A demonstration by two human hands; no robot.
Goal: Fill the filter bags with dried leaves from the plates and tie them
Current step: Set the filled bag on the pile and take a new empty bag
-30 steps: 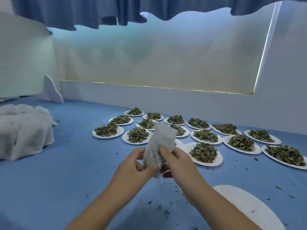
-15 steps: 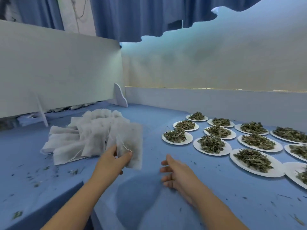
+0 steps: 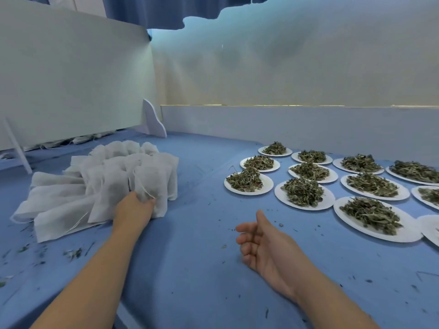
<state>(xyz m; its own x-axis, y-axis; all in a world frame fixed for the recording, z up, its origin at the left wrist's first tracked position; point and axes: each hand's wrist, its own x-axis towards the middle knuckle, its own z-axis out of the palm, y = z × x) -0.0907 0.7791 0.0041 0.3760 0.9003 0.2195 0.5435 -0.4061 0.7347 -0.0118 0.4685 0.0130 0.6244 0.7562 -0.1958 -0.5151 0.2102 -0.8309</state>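
The left hand (image 3: 134,208) reaches to ten o'clock and pinches the near end of one filter bag (image 3: 152,184), thumb on the cloth and fingers hidden behind it. That bag lies against the front of a pile of filled bags (image 3: 71,198). The right hand (image 3: 259,243) hovers low at five o'clock, palm turned inward, fingers loosely bent, holding nothing.

The bag looks light, soft and floppy, thin white mesh with dark leaf showing through. It would likely sag and spill at the mouth if taken by the body, so the gathered neck by the drawstring seems the place to hold. The dried leaves (image 3: 370,213) look brittle and apt to crumble and scatter.

Paper plates (image 3: 267,186) heaped with leaves stand in rows at two o'clock. The surface (image 3: 202,269) is covered in blue cloth strewn with leaf crumbs (image 3: 73,252). White boards (image 3: 71,79) fence it at eleven and twelve o'clock, under a blue curtain (image 3: 142,10).
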